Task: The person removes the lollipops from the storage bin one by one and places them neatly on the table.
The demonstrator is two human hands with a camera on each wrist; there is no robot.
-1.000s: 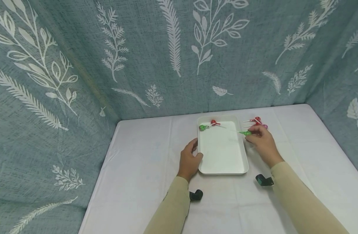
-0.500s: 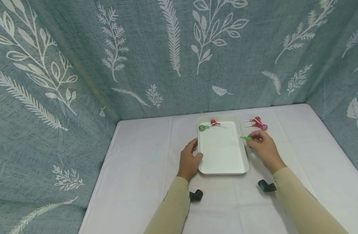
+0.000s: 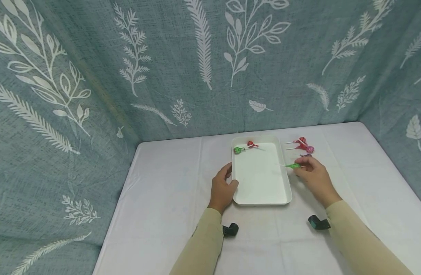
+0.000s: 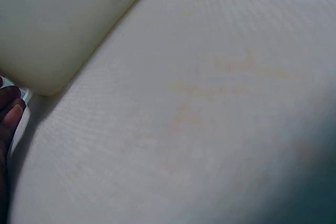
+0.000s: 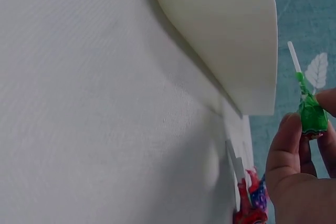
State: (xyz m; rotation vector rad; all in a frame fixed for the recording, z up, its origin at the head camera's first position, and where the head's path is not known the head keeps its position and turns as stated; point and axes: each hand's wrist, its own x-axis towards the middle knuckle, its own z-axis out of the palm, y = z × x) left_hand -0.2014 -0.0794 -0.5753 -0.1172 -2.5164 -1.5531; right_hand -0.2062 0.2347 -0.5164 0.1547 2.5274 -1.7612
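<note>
A white tray (image 3: 260,177) lies on the table, its long side running away from me. My left hand (image 3: 223,189) grips its left rim, thumb over the edge and fingers along the outer wall. Just past the right rim, my right hand (image 3: 313,175) pinches a green-wrapped lollipop (image 3: 293,165) by its head, the white stick pointing left over the tray. The right wrist view shows that lollipop (image 5: 313,114) between thumb and fingers. Inside the tray, at the far left, are a green lollipop (image 3: 237,150) and a red lollipop (image 3: 250,144).
Right of the tray's far end lie red lollipops (image 3: 301,140) and a pink-purple one (image 3: 310,149), sticks pointing left. A dark-wrapped candy (image 3: 305,155) shows partly behind the right hand. A white cloth (image 3: 169,198) covers the table. A leaf-patterned curtain (image 3: 169,68) stands behind it.
My right hand has drawn back toward me and slightly right with the green lollipop, uncovering the pink-purple one and then the dark candy. The left hand and tray have stayed put.
</note>
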